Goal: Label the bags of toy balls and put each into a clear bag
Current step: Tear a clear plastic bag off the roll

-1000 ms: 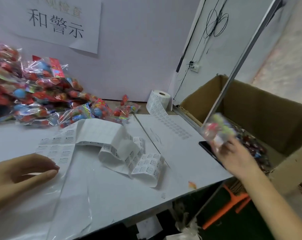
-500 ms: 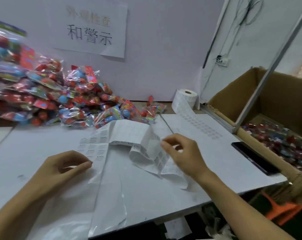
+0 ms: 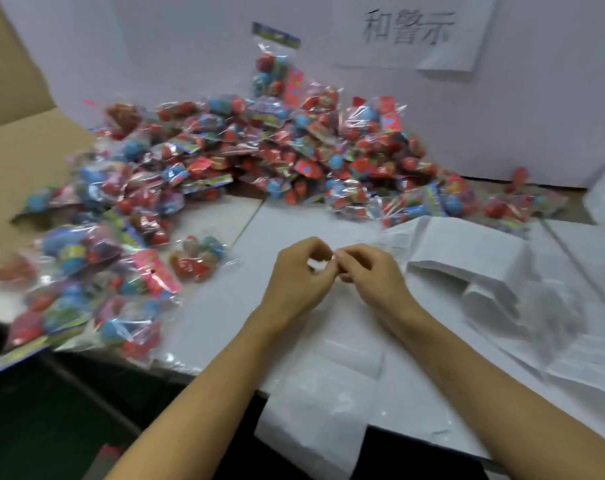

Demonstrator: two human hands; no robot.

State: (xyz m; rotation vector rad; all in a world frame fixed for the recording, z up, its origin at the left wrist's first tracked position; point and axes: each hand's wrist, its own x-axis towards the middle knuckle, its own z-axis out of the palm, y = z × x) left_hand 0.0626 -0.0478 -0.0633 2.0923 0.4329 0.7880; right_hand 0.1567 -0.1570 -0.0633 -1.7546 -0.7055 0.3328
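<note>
My left hand (image 3: 299, 277) and my right hand (image 3: 372, 277) meet fingertip to fingertip over the white table (image 3: 225, 306). Together they pinch a small white label (image 3: 321, 264); blur hides its detail. A long strip of label sheets (image 3: 467, 251) lies crumpled just right of my hands. A big pile of bags of toy balls (image 3: 259, 150) fills the back and left of the table. One small bag of balls (image 3: 199, 259) lies apart, left of my left hand. A stack of clear bags (image 3: 329, 393) lies under my forearms and hangs over the front edge.
A brown cardboard box flap (image 3: 17, 133) rises at the far left behind the bags. A paper sign (image 3: 415, 29) with printed characters hangs on the white back wall. The table's front edge (image 3: 197, 370) runs diagonally under my left forearm.
The view has swung left, away from the carton on the right. My right hand came in from the label strip and my left hand rose off the clear bags; both now meet on a label.
</note>
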